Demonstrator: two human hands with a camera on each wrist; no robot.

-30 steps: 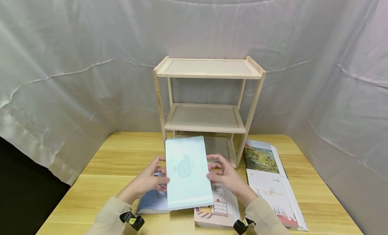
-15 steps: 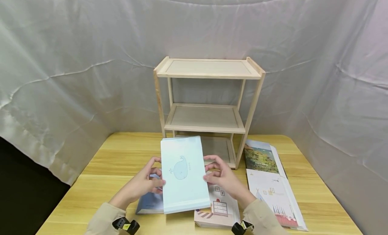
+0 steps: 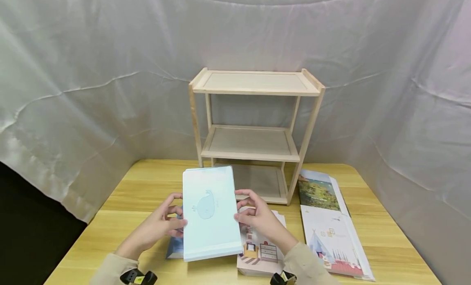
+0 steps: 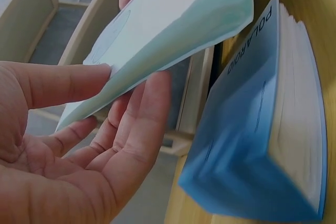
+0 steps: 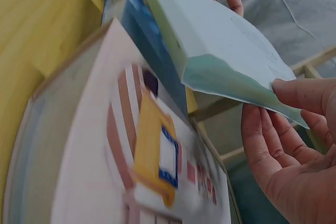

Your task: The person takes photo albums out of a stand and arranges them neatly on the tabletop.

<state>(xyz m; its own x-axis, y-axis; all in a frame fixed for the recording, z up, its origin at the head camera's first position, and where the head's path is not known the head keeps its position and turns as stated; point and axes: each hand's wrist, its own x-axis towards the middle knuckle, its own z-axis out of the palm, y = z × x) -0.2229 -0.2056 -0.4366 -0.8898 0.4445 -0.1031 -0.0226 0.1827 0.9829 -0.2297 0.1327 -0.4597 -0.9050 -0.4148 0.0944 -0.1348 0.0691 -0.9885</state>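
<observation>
A pale blue book point(image 3: 217, 232) with a whale drawn on its cover is held between both hands, raised over the table. My left hand point(image 3: 158, 223) pinches its left edge, thumb on the cover and fingers beneath. At the opposite edge my right hand point(image 3: 259, 215) grips it the same way. Under the left side lies a blue book point(image 4: 236, 114) marked POLAROID, mostly hidden in the head view. Below the right hand rests a book with a furnished-room picture point(image 3: 259, 254), partly covered by that hand and the whale book.
Behind the hands stands a pale wooden three-tier shelf point(image 3: 250, 156). Books with a forest picture point(image 3: 319, 195) and a tent picture point(image 3: 333, 236) lie along the right of the wooden table point(image 3: 390, 244). Grey cloth point(image 3: 128, 72) hangs around the back and sides.
Both hands have carried the whale book to the left, uncovering more of the room-picture book and covering more of the blue book. Their grip looks the same.
</observation>
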